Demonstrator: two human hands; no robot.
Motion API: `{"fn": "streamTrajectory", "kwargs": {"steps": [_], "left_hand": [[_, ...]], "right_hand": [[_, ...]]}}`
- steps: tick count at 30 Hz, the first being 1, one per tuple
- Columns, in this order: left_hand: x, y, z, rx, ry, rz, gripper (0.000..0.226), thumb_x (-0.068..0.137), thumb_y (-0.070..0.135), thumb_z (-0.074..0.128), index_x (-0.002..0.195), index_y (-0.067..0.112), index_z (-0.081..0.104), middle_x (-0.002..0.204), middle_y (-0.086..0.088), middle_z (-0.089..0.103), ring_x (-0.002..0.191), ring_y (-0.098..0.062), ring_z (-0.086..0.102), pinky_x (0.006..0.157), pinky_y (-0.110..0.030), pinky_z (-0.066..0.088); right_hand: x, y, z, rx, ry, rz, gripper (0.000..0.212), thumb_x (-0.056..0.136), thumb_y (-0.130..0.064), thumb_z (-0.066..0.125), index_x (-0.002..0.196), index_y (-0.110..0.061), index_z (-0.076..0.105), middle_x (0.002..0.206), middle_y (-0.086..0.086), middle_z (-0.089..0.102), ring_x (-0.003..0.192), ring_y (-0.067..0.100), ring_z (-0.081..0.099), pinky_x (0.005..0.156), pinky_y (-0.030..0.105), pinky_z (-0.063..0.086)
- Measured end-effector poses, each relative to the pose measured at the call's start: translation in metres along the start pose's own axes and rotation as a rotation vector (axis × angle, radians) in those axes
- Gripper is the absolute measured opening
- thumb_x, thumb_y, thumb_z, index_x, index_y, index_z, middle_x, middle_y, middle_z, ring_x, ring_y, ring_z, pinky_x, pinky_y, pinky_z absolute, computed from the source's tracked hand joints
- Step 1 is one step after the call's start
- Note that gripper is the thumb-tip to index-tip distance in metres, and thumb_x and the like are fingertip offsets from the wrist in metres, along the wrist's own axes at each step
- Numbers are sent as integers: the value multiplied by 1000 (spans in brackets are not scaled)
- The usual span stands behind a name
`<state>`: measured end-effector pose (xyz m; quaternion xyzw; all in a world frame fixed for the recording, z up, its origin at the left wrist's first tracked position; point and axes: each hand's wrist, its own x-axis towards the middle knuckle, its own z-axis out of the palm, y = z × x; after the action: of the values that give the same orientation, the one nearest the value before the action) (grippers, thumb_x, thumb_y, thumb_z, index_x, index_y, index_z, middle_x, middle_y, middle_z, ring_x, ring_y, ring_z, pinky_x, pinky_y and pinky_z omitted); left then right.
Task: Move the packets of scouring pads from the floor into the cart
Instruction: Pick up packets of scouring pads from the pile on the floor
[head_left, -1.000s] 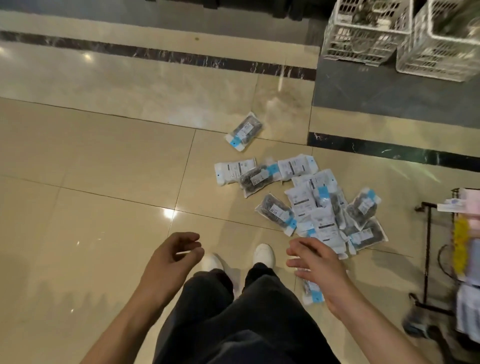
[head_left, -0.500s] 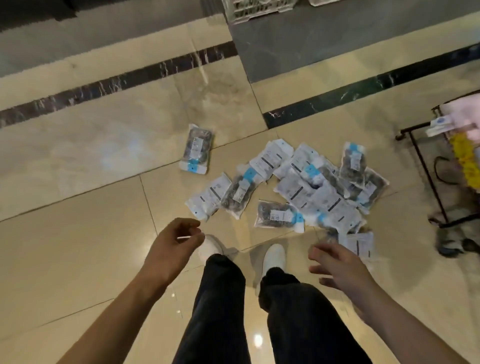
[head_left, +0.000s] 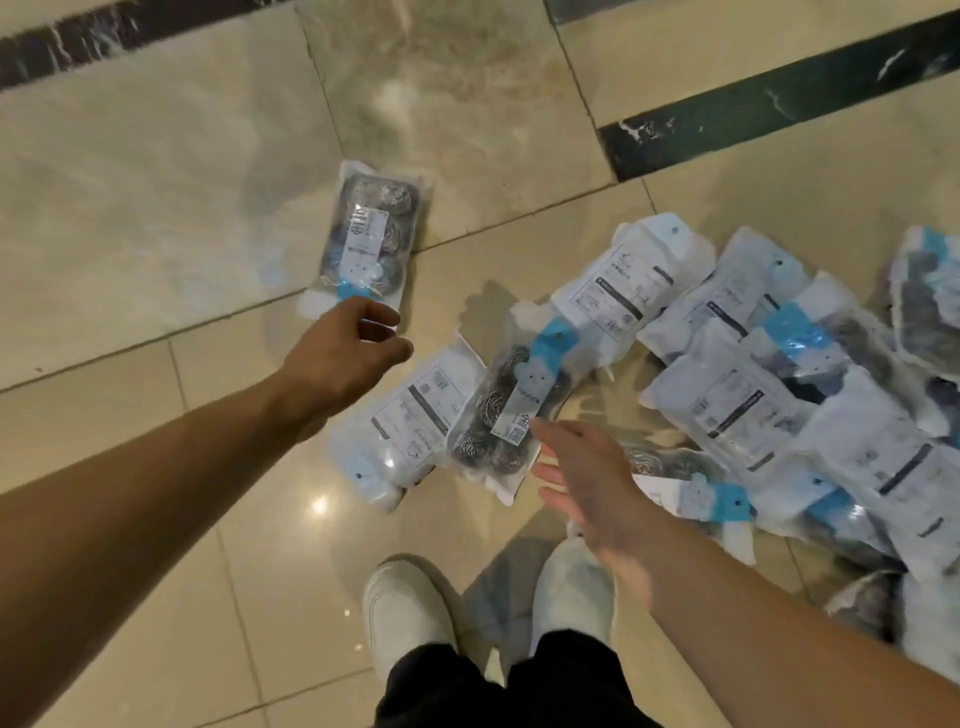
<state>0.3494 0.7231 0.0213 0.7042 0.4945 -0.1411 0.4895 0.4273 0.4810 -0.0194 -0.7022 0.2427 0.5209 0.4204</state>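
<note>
Floor: glossy beige tiles with dark marble strips at the far left and far right; a light glare shows on a near tile.

Packets of scouring pads: a loose heap lying on the floor, spread from centre to the right edge, many overlapping. Some lie label side up (white with print), others show the steel scourers and a blue header. All are on the floor; the cart is out of view.

One lone packet lies apart from the heap, up and left, across a tile joint, its blue end nearest the person.

Left hand: reached out over the near end of the lone packet, fingers curled with thumb and fingertips close together, grasping nothing; whether it touches the packet cannot be told.

Right hand: released, fingers straight and spread, just beside the near end of a scourer-side-up packet at the left of the heap; contact cannot be told.

White shoes and dark trouser cuffs at the bottom centre.
</note>
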Motion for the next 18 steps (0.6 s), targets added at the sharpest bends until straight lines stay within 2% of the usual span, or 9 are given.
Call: {"fn": "streamTrajectory", "kwargs": {"steps": [4,8,9,11,14,18], "left_hand": [[65,-31,29,5,15,15,50,91,26,79,136,23,57,129,1,60,112,-18,61,88,-34,52],[125,-48,40,68,144,69,61,89,35,79,144,24,54,139,-1,56,121,-22,57,101,-41,53],[137,-50,41,84,191,76,64,88,34,79,145,24,53,142,-4,56,121,-24,58,100,-40,53],[162,-55,40,133,274,79,76,83,35,81,151,25,48,149,-9,52,126,-31,58,99,-40,52],[186,-62,40,238,361,67,95,81,40,84,160,22,34,161,-13,36,145,-38,38,120,-49,36],[203,-72,43,275,484,17,107,80,48,84,163,25,21,173,-13,7,157,-40,14,125,-53,27]], "right_hand": [[81,15,15,88,137,11,76,80,-46,88,141,-24,50,132,5,61,116,27,61,106,50,52],[117,24,29,122,259,16,96,71,-49,93,148,-25,41,134,9,58,112,30,58,93,41,50],[122,29,31,110,271,11,108,61,-57,95,148,-26,40,132,9,58,111,31,60,93,42,52],[131,33,41,84,300,6,131,36,-75,93,146,-30,41,133,9,61,112,34,64,99,53,56],[137,31,52,83,314,-5,125,43,-74,90,149,-26,43,135,9,63,117,36,63,105,55,53],[141,30,59,103,300,-39,124,25,-79,89,131,-24,57,112,4,75,100,31,73,95,52,60]]}}
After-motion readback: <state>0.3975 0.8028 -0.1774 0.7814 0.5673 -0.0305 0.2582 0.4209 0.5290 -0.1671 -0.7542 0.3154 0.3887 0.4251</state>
